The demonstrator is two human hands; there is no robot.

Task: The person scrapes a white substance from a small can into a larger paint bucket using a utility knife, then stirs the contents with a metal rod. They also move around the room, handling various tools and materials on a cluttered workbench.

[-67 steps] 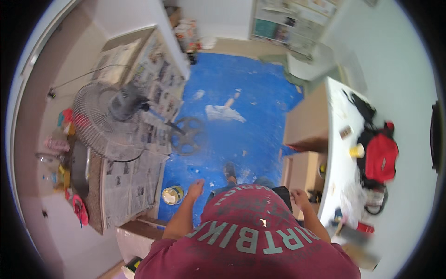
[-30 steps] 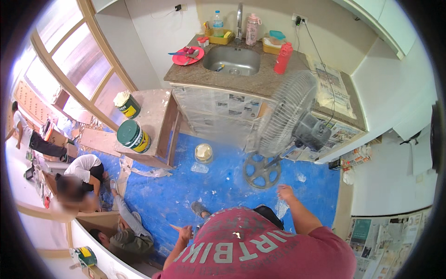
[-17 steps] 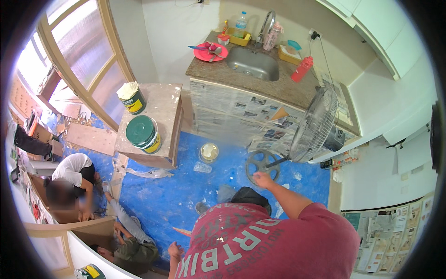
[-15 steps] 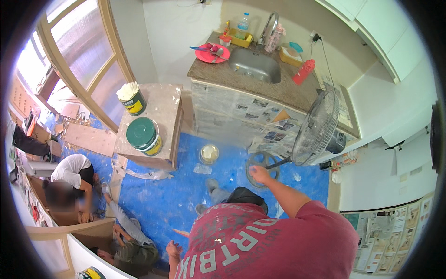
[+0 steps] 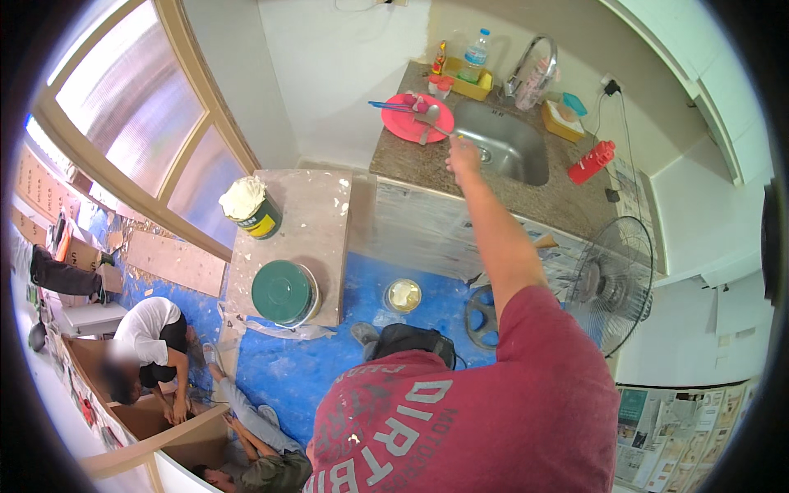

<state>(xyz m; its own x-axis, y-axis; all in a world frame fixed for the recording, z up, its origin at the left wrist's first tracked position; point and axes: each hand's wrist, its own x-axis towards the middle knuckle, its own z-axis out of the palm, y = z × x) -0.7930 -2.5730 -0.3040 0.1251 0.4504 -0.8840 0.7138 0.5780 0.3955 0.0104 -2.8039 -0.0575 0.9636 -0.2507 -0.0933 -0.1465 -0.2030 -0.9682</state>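
My right hand (image 5: 464, 158) reaches over the counter to the near edge of the sink. Its fingers are closed at the handle end of a flat-bladed metal tool (image 5: 427, 118), whose blade lies on a pink-red plate (image 5: 400, 125). Another metal piece, blue sticks and reddish round items share that plate. My left hand is out of view, hidden past my maroon shirt. Beside my right arm stands a pedestal fan (image 5: 610, 287) with its round base (image 5: 481, 319) on the floor.
A putty-topped tub (image 5: 263, 223) and a green-lidded bucket (image 5: 283, 292) stand on a cabinet (image 5: 329, 214). An open tub (image 5: 403, 296) sits on blue floor covering. The counter holds a sink (image 5: 526, 160) and red bottle (image 5: 590, 163). Two people work at lower left.
My right hand has left the fan's pole and moved up to the tool at the plate. The view has shifted. My left hand, earlier at the lower edge, is gone from sight.
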